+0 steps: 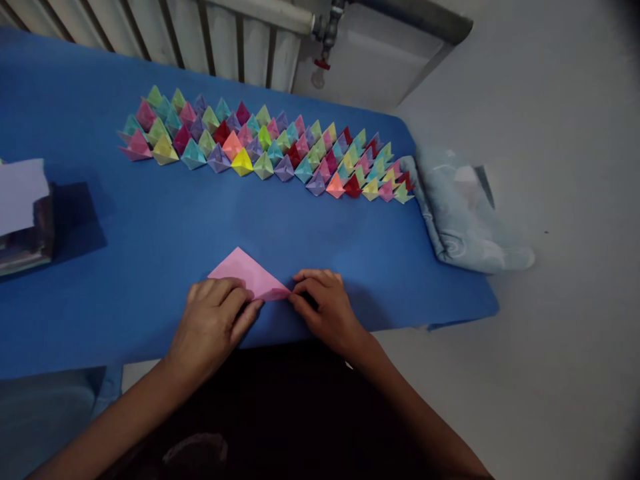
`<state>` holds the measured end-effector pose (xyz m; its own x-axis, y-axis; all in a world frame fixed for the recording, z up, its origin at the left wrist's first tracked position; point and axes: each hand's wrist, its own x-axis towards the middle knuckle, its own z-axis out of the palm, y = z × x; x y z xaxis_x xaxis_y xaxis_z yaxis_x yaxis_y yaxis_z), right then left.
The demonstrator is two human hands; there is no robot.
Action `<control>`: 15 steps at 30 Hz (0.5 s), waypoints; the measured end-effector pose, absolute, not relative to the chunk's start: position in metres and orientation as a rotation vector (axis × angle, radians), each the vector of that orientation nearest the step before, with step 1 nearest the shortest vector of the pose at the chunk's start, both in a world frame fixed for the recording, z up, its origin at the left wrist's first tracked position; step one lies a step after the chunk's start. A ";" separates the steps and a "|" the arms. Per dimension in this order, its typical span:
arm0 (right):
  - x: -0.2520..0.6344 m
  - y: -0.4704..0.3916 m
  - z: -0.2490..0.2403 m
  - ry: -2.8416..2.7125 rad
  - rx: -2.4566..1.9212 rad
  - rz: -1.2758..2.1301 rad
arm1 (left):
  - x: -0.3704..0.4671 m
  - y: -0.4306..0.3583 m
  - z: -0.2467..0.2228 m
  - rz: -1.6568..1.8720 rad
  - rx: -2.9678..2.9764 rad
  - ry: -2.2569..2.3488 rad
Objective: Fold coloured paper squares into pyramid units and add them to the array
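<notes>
A pink sheet of origami paper (250, 272), folded into a triangle, lies on the blue table near its front edge. My left hand (213, 319) bends over the near left part of the paper, fingers curled on it and thumb along its lower edge. At the paper's right corner, my right hand (327, 308) pinches the tip between thumb and fingers. Part of the paper's left side is hidden under my left hand. Beyond it stand rows of folded paper boats (243, 162) in many colours.
On the left, pale paper sheets (23, 193) rest on a stack of books (27, 250). A folded light-blue cloth (457, 213) lies at the table's right end. Behind the blue table (165, 220) are a radiator (220, 47) and a pipe with a red valve handle (322, 65).
</notes>
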<state>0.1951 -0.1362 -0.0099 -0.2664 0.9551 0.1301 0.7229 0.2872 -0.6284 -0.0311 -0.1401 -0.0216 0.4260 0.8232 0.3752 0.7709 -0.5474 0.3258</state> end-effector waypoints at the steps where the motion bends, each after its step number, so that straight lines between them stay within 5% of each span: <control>1: 0.194 -0.136 -0.009 -2.067 -1.520 0.633 | -0.031 -0.140 -0.022 0.764 2.555 1.455; 15: 0.189 -0.131 -0.004 -2.042 -1.655 0.687 | -0.034 -0.139 -0.023 0.731 2.422 1.582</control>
